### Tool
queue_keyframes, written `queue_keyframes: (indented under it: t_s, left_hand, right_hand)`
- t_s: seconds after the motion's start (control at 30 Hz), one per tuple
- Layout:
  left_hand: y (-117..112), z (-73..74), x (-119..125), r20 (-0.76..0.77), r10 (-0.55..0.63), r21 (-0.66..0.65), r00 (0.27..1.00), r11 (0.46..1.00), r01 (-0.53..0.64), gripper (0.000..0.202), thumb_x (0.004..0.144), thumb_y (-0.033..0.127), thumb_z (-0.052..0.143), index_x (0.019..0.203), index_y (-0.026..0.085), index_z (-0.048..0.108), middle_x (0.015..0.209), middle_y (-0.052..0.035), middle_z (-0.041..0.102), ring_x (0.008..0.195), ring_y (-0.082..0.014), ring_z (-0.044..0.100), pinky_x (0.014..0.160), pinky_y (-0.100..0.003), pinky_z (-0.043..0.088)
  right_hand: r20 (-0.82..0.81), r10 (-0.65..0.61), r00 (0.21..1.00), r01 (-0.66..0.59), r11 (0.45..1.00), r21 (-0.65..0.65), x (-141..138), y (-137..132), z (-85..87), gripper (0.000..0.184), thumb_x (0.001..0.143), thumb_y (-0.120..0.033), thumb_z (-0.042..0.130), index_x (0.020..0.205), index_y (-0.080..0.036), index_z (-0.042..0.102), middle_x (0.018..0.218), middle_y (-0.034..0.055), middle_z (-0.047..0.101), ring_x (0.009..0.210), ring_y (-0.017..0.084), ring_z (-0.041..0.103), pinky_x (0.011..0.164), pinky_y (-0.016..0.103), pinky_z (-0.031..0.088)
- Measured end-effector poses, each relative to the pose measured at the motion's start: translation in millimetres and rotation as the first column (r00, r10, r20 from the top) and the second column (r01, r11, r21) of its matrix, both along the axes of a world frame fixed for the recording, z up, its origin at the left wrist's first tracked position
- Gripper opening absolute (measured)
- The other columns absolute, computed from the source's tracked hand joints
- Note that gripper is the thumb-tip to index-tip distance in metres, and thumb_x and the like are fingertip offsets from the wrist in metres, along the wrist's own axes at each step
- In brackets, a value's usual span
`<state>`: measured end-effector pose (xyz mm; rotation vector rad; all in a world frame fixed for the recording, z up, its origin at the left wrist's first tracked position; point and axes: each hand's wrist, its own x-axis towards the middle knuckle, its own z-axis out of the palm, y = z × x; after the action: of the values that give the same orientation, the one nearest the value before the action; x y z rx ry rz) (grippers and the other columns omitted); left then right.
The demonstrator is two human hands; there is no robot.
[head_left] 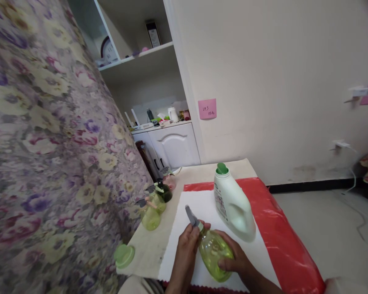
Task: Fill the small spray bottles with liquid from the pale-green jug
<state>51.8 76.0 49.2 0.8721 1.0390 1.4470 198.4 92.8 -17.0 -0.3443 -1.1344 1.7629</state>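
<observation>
A small green see-through pump bottle [213,253] lies tilted over the white mat [202,208] near the table's front edge. My left hand [185,251] grips its neck just below the grey pump head [190,215]. My right hand [237,259] wraps round the bottle's lower body from the right. Just behind them a white detergent jug [234,204] with a green cap [221,168] stands upright on the mat.
Several more small pump bottles [155,206] cluster at the table's left side, beside a flowered curtain [49,143]. A green lid [124,256] lies at the front left corner. Red plastic sheet [282,232] covers the table's right part. White cabinet [174,143] and shelves stand behind.
</observation>
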Motion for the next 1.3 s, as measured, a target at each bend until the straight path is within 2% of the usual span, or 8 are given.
queue_keyframes:
  t_s: [0.33,0.53,0.67,0.8,0.97,1.07,1.13,1.3]
  left_hand:
    - [-0.8,-4.4,-8.2,0.016,-0.164,0.052,0.986,0.985,0.163,0.035,0.079,0.043,0.068,0.099,0.014,0.065,0.101,-0.0149,0.073,0.096,-0.0288,0.067,0.082,-0.038,0.049]
    - [-6.3,2.1,1.7,0.141,-0.186,0.059,0.972,0.982,0.179,0.036,0.075,0.049,0.069,0.095,0.019,0.063,0.097,-0.0118,0.072,0.097,-0.0295,0.066,0.073,-0.035,0.052]
    - [-5.5,-1.6,4.7,0.152,-0.147,0.072,0.977,0.988,0.137,0.037,0.076,0.049,0.068,0.098,0.019,0.063,0.098,-0.0103,0.072,0.100,-0.0275,0.065,0.091,-0.041,0.048]
    - [-1.1,-13.8,4.2,0.154,-0.066,0.102,0.986,0.993,0.050,0.032,0.080,0.045,0.066,0.100,0.019,0.062,0.097,-0.0090,0.072,0.107,-0.0266,0.062,0.100,-0.042,0.041]
    - [5.5,-23.6,1.0,0.165,0.034,0.120,0.986,0.991,-0.054,0.033,0.080,0.044,0.067,0.101,0.020,0.062,0.096,-0.0076,0.072,0.107,-0.0255,0.063,0.102,-0.041,0.038]
    - [7.7,-25.1,-1.8,0.160,0.058,0.134,0.985,0.988,-0.080,0.034,0.078,0.046,0.068,0.098,0.020,0.062,0.093,-0.0065,0.072,0.103,-0.0247,0.064,0.100,-0.040,0.038]
    - [7.0,-25.2,-3.5,0.138,0.069,0.139,0.988,0.986,-0.088,0.033,0.078,0.046,0.068,0.098,0.020,0.063,0.093,-0.0065,0.072,0.102,-0.0247,0.063,0.097,-0.039,0.040]
    - [0.9,-24.0,-7.5,0.101,0.019,0.102,0.995,0.994,-0.030,0.035,0.079,0.045,0.067,0.102,0.019,0.063,0.102,-0.0095,0.071,0.102,-0.0254,0.062,0.090,-0.038,0.045]
  right_hand:
    - [-0.241,0.202,0.949,-0.250,0.949,-0.191,-1.0,-7.5,1.1,0.051,0.063,-0.028,0.068,0.113,-0.019,0.066,0.103,0.0070,0.072,0.097,0.028,0.064,0.092,0.039,0.044]
    - [-0.334,0.329,0.883,-0.453,0.779,-0.432,-5.1,-17.5,5.8,0.052,0.062,-0.054,0.063,0.094,-0.014,0.070,0.087,0.0115,0.075,0.080,0.030,0.068,0.075,0.042,0.052]
    - [-0.342,0.233,0.910,-0.393,0.747,-0.536,-12.3,-12.2,0.1,0.059,0.070,-0.068,0.056,0.090,-0.014,0.069,0.076,0.0091,0.075,0.060,0.021,0.069,0.054,0.029,0.051]
    - [-0.272,0.210,0.939,-0.341,0.666,-0.664,-17.2,-3.2,-8.9,0.066,0.076,-0.076,0.047,0.092,-0.015,0.067,0.066,0.0046,0.072,0.049,0.018,0.066,0.031,0.017,0.030]
    - [-0.286,0.150,0.946,-0.301,0.731,-0.613,-16.2,-6.5,-5.8,0.063,0.072,-0.073,0.056,0.103,-0.019,0.067,0.081,0.0058,0.075,0.060,0.017,0.066,0.039,0.018,0.035]
    - [-0.285,0.128,0.950,-0.259,0.832,-0.490,-15.3,-12.5,-1.2,0.049,0.059,-0.050,0.078,0.097,-0.020,0.070,0.088,0.0064,0.076,0.068,0.018,0.066,0.045,0.020,0.040]
    - [-0.273,0.124,0.954,-0.233,0.878,-0.417,-15.1,-14.0,-2.6,0.043,0.055,-0.037,0.081,0.093,-0.019,0.070,0.090,0.0075,0.076,0.071,0.019,0.067,0.048,0.022,0.043]
    - [-0.206,0.162,0.965,-0.250,0.807,-0.535,-15.0,-6.8,-19.3,0.046,0.070,-0.053,0.068,0.094,-0.015,0.069,0.078,0.0094,0.075,0.060,0.020,0.070,0.037,0.017,0.035]
